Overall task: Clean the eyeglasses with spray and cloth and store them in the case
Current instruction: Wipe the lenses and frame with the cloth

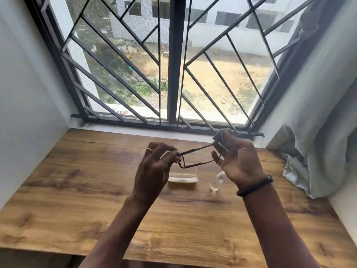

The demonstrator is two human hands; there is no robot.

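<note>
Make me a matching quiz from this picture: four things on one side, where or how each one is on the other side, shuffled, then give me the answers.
Things:
1. eyeglasses
2. cloth
3. case
4. spray bottle

States:
A. open, on the table
B. held up between the left hand and the right hand
C. clear, on the table to the right of the case
D. bunched in the right hand's fingers

Pairs: 1-B, 2-D, 3-A, 4-C
</note>
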